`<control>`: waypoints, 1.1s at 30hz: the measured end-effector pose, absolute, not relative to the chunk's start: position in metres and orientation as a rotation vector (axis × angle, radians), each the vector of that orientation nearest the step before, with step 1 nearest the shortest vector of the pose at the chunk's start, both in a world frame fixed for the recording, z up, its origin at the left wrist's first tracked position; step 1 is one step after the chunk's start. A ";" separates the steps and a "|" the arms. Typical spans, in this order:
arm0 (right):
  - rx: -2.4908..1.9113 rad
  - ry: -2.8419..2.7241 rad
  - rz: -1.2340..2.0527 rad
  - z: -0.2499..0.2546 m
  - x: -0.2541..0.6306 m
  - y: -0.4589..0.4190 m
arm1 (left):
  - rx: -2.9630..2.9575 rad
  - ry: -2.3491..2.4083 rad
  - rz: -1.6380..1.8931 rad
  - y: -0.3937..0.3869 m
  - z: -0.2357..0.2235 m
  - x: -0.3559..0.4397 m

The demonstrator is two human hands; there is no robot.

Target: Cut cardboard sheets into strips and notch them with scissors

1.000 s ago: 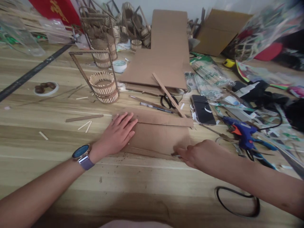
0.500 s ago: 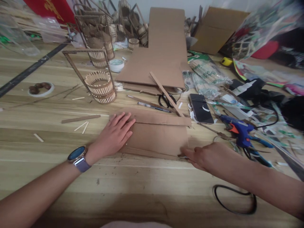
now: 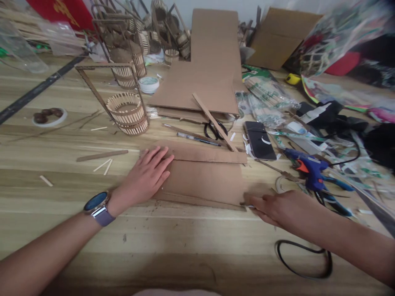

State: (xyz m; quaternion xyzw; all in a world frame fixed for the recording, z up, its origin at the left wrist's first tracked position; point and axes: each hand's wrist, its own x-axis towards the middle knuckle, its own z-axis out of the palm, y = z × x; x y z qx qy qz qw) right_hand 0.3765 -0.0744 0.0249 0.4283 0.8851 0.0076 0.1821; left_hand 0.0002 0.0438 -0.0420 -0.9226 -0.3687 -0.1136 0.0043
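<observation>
My left hand [image 3: 152, 170] lies flat with fingers spread. It presses on the left end of a cardboard strip [image 3: 210, 155] that rests across a brown cardboard sheet [image 3: 203, 179]. Off the sheet's lower right corner, my right hand [image 3: 271, 207] is closed in a pinch. What looks like a small thin blade [image 3: 250, 206] shows at its fingertips; most of it is hidden by the fingers. Along the sheet's near edge runs a narrow cardboard sliver [image 3: 212, 203], with a thin gap between it and the sheet toward the right.
Behind the sheet lie a pen [image 3: 199, 139], black-handled scissors [image 3: 212, 130] and a phone [image 3: 260, 140]. A blue glue gun [image 3: 308, 166] and pliers [image 3: 338, 207] are at right. A small slatted bucket [image 3: 128, 115] stands back left. Larger cardboard [image 3: 212, 82] lies behind.
My right hand has moved a little right, past the sheet's corner. The near sliver's right end now shows apart from the sheet. My left hand stays pressed on the cardboard.
</observation>
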 end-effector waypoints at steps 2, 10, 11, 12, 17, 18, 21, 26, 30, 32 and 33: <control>1.211 2.506 0.020 0.021 0.380 -0.076 | -2.886 -1.154 -0.356 0.044 -0.042 0.000; 1.165 2.579 0.089 0.019 0.396 -0.075 | -2.889 -1.166 -0.377 0.042 -0.041 0.002; 1.171 2.577 0.095 0.023 0.396 -0.074 | -2.890 -1.170 -0.389 0.042 -0.041 0.002; 1.178 2.573 0.087 0.026 0.394 -0.072 | -2.892 -1.174 -0.398 0.042 -0.042 0.002; 1.200 2.522 -0.020 0.038 0.360 -0.062 | -2.891 -1.154 -0.402 0.042 -0.042 0.002; 1.196 2.508 -0.015 0.038 0.351 -0.060 | -2.891 -1.153 -0.399 0.042 -0.042 0.002; 1.173 2.451 0.034 0.034 0.333 -0.056 | -2.891 -1.159 -0.393 0.042 -0.040 0.003; 1.166 2.388 0.139 0.032 0.326 -0.060 | -2.903 -1.169 -0.392 0.042 -0.040 0.003; 1.204 2.429 0.182 0.031 0.331 -0.064 | -2.913 -1.178 -0.393 0.043 -0.041 0.002; 1.188 2.461 0.188 0.029 0.337 -0.065 | -2.915 -1.175 -0.386 0.043 -0.042 0.001; 1.181 2.476 0.193 0.028 0.340 -0.066 | -2.914 -1.177 -0.384 0.043 -0.042 0.001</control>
